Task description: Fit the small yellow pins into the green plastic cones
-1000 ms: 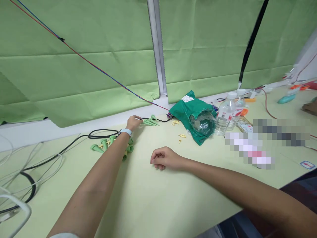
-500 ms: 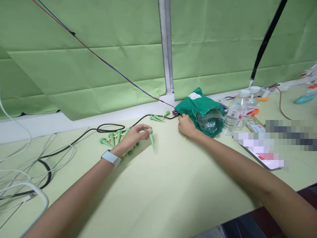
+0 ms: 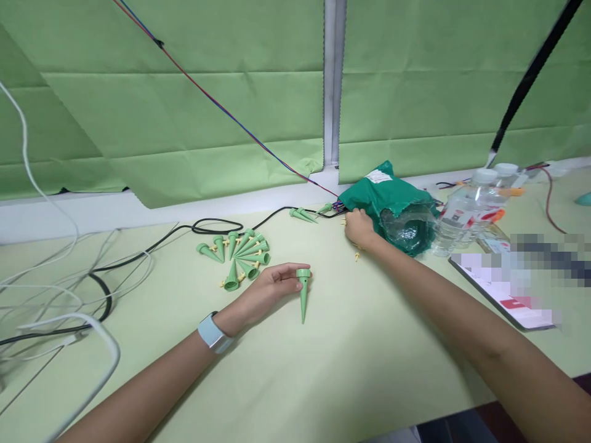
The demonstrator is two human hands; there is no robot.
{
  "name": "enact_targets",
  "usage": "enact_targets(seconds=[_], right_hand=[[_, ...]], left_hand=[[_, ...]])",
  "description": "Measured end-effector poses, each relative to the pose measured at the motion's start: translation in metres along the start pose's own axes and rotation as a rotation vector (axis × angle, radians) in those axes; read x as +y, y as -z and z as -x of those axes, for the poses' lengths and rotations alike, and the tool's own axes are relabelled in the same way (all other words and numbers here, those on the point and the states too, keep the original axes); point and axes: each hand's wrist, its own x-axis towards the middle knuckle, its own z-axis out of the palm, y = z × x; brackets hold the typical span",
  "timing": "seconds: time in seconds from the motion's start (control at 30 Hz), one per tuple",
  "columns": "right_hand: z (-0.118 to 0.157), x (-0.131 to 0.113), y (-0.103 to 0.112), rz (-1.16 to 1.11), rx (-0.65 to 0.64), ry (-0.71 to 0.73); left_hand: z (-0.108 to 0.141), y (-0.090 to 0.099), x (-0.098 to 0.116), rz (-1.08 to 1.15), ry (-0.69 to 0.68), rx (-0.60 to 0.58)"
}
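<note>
Green plastic spike (image 3: 303,301): held at its wide collar end, narrow tip pointing down, above the pale green tabletop (image 3: 369,351) and just right of the main cluster of spikes.

Left hand (image 3: 272,288): narrow grip, with the fingertips closed on the spike's collar; a pale smartwatch (image 3: 211,332) sits on the wrist.

Right hand (image 3: 360,227): fingers curled against the lower edge of the bag; I cannot tell whether this grip holds anything.

Green plastic bag (image 3: 392,200): crumpled on its side, white label on top, with a clear rounded section (image 3: 409,232) at its open end.

Small yellow pieces (image 3: 356,251): lying on the tabletop just below the right hand; they are too small to make out clearly.

Spike cluster (image 3: 237,258): a dozen or so green spikes lying loosely together, just left of the left hand.

Other spikes (image 3: 302,215): a small group beside the black cable (image 3: 217,226), near the bag.

Clear plastic bottles (image 3: 466,212): standing together just right of the bag.

Blurred flat device (image 3: 503,295): lying at the right of the tabletop, partly pixelated.

White cables (image 3: 50,295): looped at the far left.

Green curtain (image 3: 184,111): hanging behind the tabletop, with a red-and-blue wire (image 3: 221,111) running across it.
</note>
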Motion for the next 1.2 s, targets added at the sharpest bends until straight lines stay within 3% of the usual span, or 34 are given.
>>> enact_targets(seconds=[0.4,0.67,0.83,0.93,1.0,1.1,1.2], right_hand=[[-0.001,0.015,-0.006,-0.085,0.002,-0.040],[-0.005,0.031,-0.008,-0.250,-0.006,0.064],[-0.006,0.031,-0.010,-0.324,-0.005,0.107],[-0.002,0.024,-0.008,-0.492,-0.010,0.139],[0.005,0.013,-0.004,-0.759,-0.090,0.153],[0.022,-0.011,0.006,-1.189,-0.361,0.235],[0.046,-0.035,0.019,-1.353,-0.552,0.391]], left_hand=[[-0.001,0.001,-0.007,0.192,0.009,0.001],[-0.003,0.001,-0.009,0.182,0.002,0.025],[-0.004,0.002,-0.013,0.166,-0.021,0.058],[-0.006,0.004,-0.015,0.207,-0.027,0.096],[-0.007,0.006,-0.016,0.254,-0.030,0.107],[-0.008,0.009,-0.019,0.299,-0.040,0.133],[-0.008,0.011,-0.019,0.355,-0.064,0.169]])
